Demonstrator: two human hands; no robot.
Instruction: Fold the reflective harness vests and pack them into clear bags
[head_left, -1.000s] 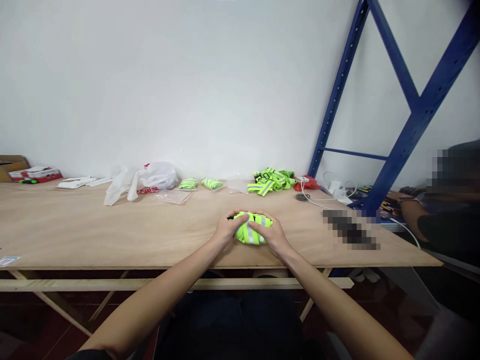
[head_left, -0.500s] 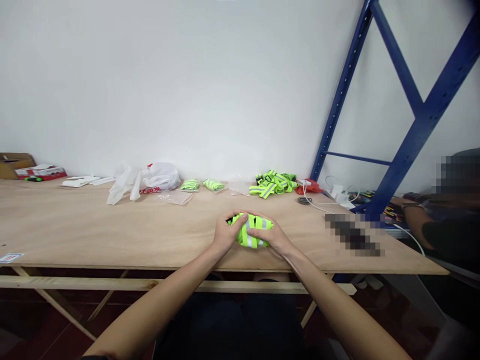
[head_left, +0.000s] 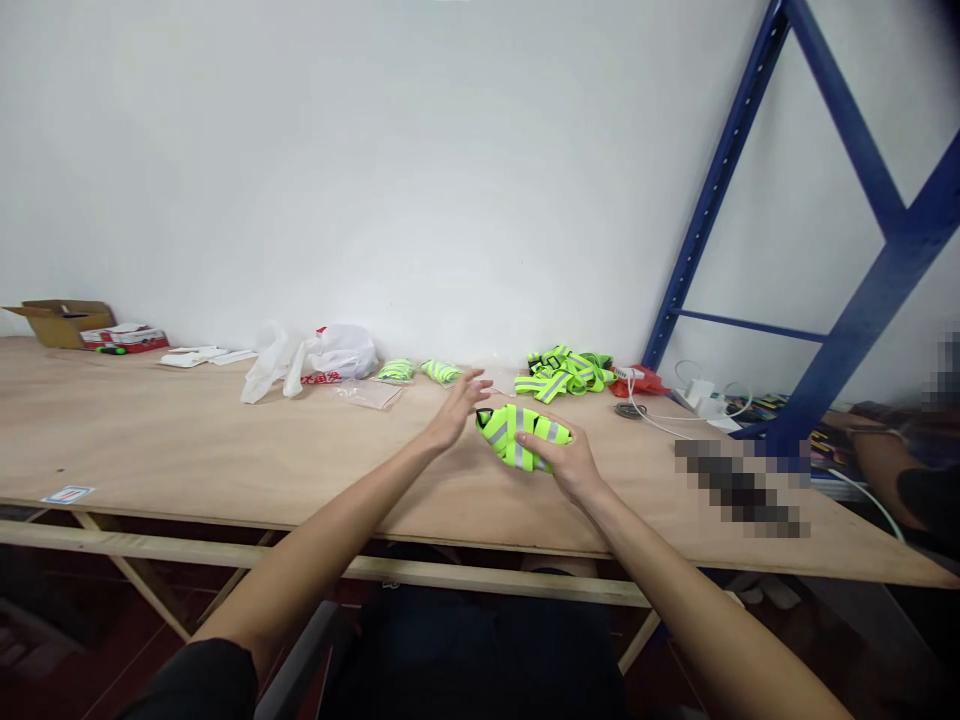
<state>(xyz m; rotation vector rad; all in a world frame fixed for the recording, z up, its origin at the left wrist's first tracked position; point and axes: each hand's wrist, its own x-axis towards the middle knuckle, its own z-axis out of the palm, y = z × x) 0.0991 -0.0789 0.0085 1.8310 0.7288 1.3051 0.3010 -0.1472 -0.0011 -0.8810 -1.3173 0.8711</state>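
A folded bundle of neon-yellow reflective strap point(head_left: 516, 436) with silver stripes is gripped in my right hand point(head_left: 568, 458), thumb across its front. At its left end a dark buckle-like piece shows. My left hand point(head_left: 455, 412) is just left of the bundle, apart from it, with fingers stretched out and nothing in them. Beyond the hands, towards the wall, lie two bagged yellow bundles point(head_left: 441, 372), a clear plastic bag point(head_left: 501, 376) and a loose heap of the same reflective straps point(head_left: 566, 373).
White and red plastic bags point(head_left: 341, 352) lie against the wall, a cardboard box point(head_left: 64, 322) at far left. On the right are a red bag point(head_left: 643, 380), white cables, a pixelated dark object point(head_left: 742, 488) and a blue rack post point(head_left: 840, 330). Another person's arm point(head_left: 885, 465) shows beyond.
My left hand has let go of the strap bundle and moved away to the left, its fingers opening. My right hand keeps the bundle, now slightly raised. The view has shifted left.
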